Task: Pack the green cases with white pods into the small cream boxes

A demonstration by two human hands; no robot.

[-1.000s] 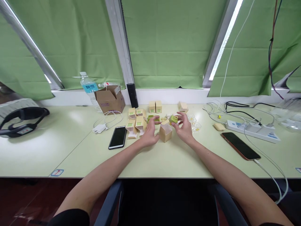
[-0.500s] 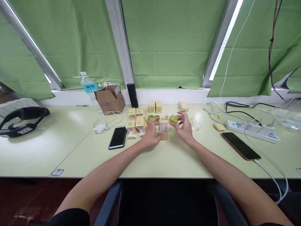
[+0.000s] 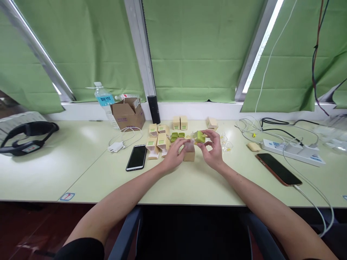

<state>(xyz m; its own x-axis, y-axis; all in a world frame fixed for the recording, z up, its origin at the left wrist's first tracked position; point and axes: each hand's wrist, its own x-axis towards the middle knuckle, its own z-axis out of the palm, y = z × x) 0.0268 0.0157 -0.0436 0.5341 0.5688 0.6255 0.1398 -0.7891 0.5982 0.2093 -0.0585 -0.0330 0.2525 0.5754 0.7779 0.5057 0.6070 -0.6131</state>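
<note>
My right hand (image 3: 213, 150) pinches a small green block-shaped item (image 3: 200, 137) between thumb and fingers. The item is held above and to the right of an open small cardboard box (image 3: 189, 156). My left hand (image 3: 174, 156) is closed at that box's left side, with its fingertips at the raised flap. Beside those fingertips, a pale translucent bit (image 3: 192, 140) touches or nearly touches the green item; its kind is unclear. Behind my left hand sit several green pieces (image 3: 177, 135). Several small cardboard boxes (image 3: 152, 143) with green labels stand to its left.
Two closed boxes (image 3: 180, 123) and a single box (image 3: 211, 123) stand farther back. Clear plastic pieces (image 3: 227, 146) lie right of my right hand. A black phone (image 3: 136, 157) is at left, another phone (image 3: 278, 169) and a power strip (image 3: 292, 151) at right. A brown carton (image 3: 128, 113) stands behind.
My right hand has turned the green item and lifted it slightly toward the box's top. My left fingertips have shifted toward the flap and the green item.
</note>
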